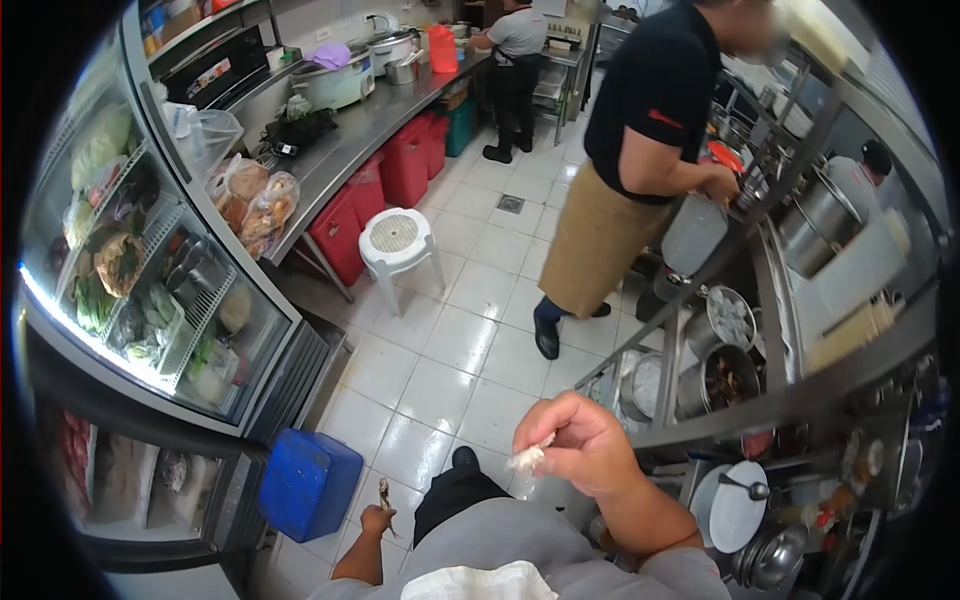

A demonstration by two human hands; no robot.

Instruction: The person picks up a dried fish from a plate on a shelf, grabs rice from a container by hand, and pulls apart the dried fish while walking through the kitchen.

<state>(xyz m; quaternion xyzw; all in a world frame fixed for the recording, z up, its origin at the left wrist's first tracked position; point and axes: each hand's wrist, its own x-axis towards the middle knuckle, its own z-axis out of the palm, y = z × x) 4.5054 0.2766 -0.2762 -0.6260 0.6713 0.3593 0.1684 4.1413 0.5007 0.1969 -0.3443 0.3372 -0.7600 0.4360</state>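
My right hand is raised in front of my chest, thumb and fingers pinched on a small shred of whitish food that looks like meat. Lower down, at my left side, my left hand is closed round a thin brownish piece resembling a bone with scraps on it. Its lower end is hidden in the fist. A blue plastic bin stands on the floor just left of that hand. White cloth lies across the front of my grey shirt.
A lit glass-door fridge is at left. Beyond it are a white stool and a steel counter. A co-worker in a tan apron stands ahead by a metal rack with pots and white plates. Another person works further back.
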